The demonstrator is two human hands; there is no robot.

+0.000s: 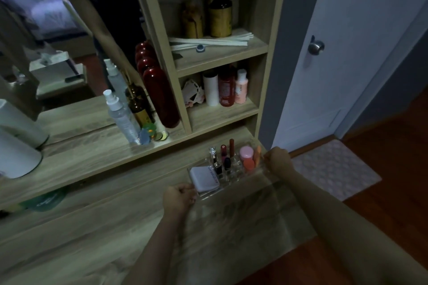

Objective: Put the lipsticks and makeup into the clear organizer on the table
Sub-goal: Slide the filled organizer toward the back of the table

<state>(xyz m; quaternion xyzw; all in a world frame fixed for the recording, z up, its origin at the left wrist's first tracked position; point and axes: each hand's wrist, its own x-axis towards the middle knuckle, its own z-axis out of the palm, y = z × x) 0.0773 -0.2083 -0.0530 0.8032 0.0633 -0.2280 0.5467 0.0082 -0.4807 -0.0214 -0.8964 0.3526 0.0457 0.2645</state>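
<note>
Currently the clear organizer [234, 177] sits on the wooden bench [92, 227], near its right rear corner, just in front of the shelf unit [222, 109]. Left hand [178, 199] is curled closed on the organizer's near-left corner; right hand [278, 160] is curled closed at its far-right end. Whether the fingers of either hand actually pinch the clear wall cannot be told; light is dim and the plastic barely shows.

Contents of organizer, left to right: a white compact [205, 179] lying tilted in the left section; a small clear-topped bottle [213, 154] upright; a black lipstick [227, 164] upright; a dark red lipstick [223, 151] behind it; a tall red-brown tube [231, 145] at the rear; a pink round jar [246, 152]; an orange round pot [249, 164] in front of the jar; an orange tube [257, 156] at the right end, leaning.

Elsewhere on the bench: a clear spray bottle [120, 115], an amber bottle [139, 109] and a dark red bottle [161, 97] stand well to the left of the organizer, by the mirror [58, 41].
</note>
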